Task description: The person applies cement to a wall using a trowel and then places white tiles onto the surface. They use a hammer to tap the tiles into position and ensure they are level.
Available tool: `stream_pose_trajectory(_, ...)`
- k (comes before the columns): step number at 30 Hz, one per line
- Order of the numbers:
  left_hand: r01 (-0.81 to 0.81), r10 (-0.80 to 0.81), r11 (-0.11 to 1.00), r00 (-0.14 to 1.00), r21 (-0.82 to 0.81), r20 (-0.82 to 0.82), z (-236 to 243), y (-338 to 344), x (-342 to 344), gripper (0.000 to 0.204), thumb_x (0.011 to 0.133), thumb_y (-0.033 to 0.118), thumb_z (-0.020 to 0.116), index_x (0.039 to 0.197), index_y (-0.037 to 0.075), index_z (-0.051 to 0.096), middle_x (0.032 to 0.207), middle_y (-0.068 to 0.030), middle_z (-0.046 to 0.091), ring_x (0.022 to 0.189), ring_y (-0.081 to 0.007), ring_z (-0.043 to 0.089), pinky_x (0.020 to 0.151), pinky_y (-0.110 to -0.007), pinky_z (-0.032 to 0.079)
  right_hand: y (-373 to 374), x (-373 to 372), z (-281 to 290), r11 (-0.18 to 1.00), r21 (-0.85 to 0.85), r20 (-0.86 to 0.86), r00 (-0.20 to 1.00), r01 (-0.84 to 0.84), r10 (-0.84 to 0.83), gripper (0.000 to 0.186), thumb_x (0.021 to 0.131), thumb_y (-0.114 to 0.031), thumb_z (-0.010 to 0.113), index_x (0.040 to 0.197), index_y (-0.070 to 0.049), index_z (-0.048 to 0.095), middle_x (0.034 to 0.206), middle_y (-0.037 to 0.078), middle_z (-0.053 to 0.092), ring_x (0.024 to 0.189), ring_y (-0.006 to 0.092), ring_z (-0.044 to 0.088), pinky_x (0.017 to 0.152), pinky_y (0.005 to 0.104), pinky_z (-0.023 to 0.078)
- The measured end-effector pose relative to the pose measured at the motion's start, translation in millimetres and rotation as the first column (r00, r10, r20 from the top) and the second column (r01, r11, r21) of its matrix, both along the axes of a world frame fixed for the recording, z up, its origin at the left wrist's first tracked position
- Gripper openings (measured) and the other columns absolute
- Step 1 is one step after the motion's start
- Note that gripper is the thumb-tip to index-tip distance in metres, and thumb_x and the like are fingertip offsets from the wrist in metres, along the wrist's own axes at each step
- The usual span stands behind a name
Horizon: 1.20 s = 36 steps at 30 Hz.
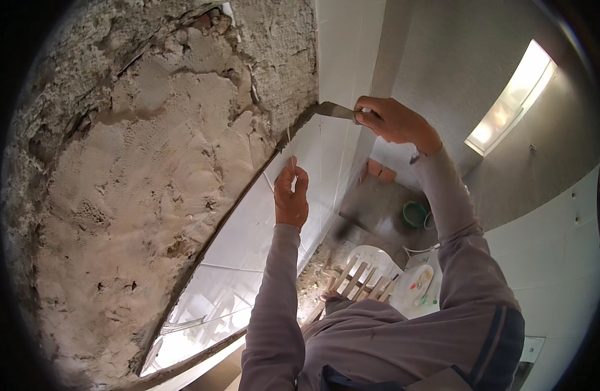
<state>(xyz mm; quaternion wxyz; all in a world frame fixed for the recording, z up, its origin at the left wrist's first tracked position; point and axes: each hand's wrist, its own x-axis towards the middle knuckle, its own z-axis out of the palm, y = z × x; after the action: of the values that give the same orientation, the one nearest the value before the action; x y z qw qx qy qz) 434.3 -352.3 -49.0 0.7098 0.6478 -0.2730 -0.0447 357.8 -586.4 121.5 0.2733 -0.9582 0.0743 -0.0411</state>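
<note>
My right hand [398, 122] is closed around a flat scraper [336, 110] with a thin metal blade. That blade lies against the top edge of the white tiles [319, 146], close to the wall's far corner. Lower and to the left, my left hand [291, 199] is raised in front of the tiles. Its thumb and forefinger pinch a thin white string [289, 138], which runs up toward the rough wall. Above the tile edge, a broad patch of uneven mortar [150, 176] covers much of the bare wall on the left.
Below me are wooden slats [357, 279], and a white rounded fixture [377, 254] stands beside them. A green bucket [414, 214] and several orange-brown blocks [381, 171] are on the floor farther off. A bright window [512, 98] sits in the grey wall at right.
</note>
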Motion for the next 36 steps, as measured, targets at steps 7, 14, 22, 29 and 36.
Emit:
stream_pose_trajectory(7,0.019,-0.02,0.999,1.0,0.05,0.011,6,-3,-1,0.015,0.093,0.014,0.055,0.092,-0.001,0.056,0.137,-0.0304,0.047,0.133,-0.0375,0.042,0.111,-0.043,0.031,3,11,-52,0.992,0.129,0.214,0.977,-0.003,-0.025,0.024,0.096,-0.026,0.054,0.099,-0.003,0.061,0.079,0.013,0.067,0.071,0.0259,0.064,0.066,0.0393,0.048)
stream_pose_trajectory(14,-0.003,0.002,1.0,0.996,-0.014,-0.084,11,-5,-4,0.014,0.093,0.012,0.055,0.088,-0.001,0.055,0.136,-0.0302,0.049,0.133,-0.0365,0.042,0.111,-0.042,0.03,-4,15,-4,0.984,-0.168,0.048,0.996,-0.064,0.073,0.022,0.093,-0.025,0.056,0.097,-0.005,0.063,0.082,0.015,0.069,0.075,0.0306,0.066,0.068,0.0433,0.048)
stream_pose_trajectory(22,0.032,-0.032,0.998,0.999,0.045,-0.002,17,-4,-6,0.012,0.093,0.01,0.053,0.086,0.0,0.053,0.132,-0.0312,0.051,0.131,-0.0354,0.045,0.11,-0.04,0.031,26,9,-40,0.999,-0.035,0.127,0.992,0.023,-0.018,0.019,0.095,-0.022,0.055,0.098,-0.004,0.061,0.073,0.015,0.065,0.062,0.0308,0.061,0.061,0.0413,0.046)
stream_pose_trajectory(29,0.017,-0.017,1.0,0.999,-0.018,-0.041,12,-3,-5,0.01,0.093,0.009,0.052,0.09,0.0,0.053,0.133,-0.0317,0.051,0.131,-0.0358,0.045,0.11,-0.041,0.031,24,10,6,0.968,-0.224,0.025,0.992,-0.117,0.126,0.018,0.095,-0.023,0.055,0.097,-0.005,0.06,0.074,0.017,0.067,0.069,0.0368,0.066,0.065,0.0458,0.05)
stream_pose_trajectory(36,-0.015,0.015,1.0,1.0,0.022,0.007,5,-3,-4,0.013,0.092,0.012,0.054,0.09,-0.001,0.055,0.133,-0.0307,0.051,0.129,-0.0374,0.046,0.109,-0.042,0.031,61,-3,-42,0.999,0.041,0.198,0.98,-0.022,0.014,0.017,0.095,-0.02,0.053,0.102,-0.005,0.056,0.072,0.017,0.066,0.067,0.0401,0.065,0.062,0.0477,0.049)
